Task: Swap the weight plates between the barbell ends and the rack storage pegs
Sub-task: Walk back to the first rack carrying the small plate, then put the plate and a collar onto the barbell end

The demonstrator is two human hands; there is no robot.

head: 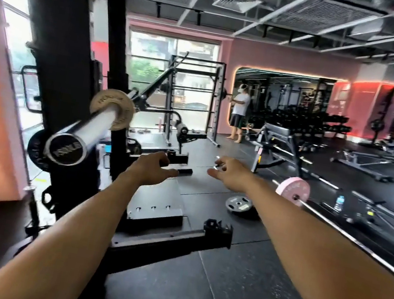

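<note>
Tan, round and thin, one plate (112, 108) sits on the chrome barbell sleeve (83, 130) at left of frame beside the black rack (58, 46). At centre, the left hand (152, 167) and right hand (229, 175) reach forward, fingers loosely curled, grasping nothing.

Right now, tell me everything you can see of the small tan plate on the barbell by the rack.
The tan plate is a small round disc, pale beige with worn, unreadable lettering round its face. It looks like coated metal or rubber. It sits upright on the chrome barbell sleeve, pushed inward toward the black rack upright, leaving most of the sleeve bare out to its end cap. Neither hand touches it; the left hand hovers lower, to its right.
</note>
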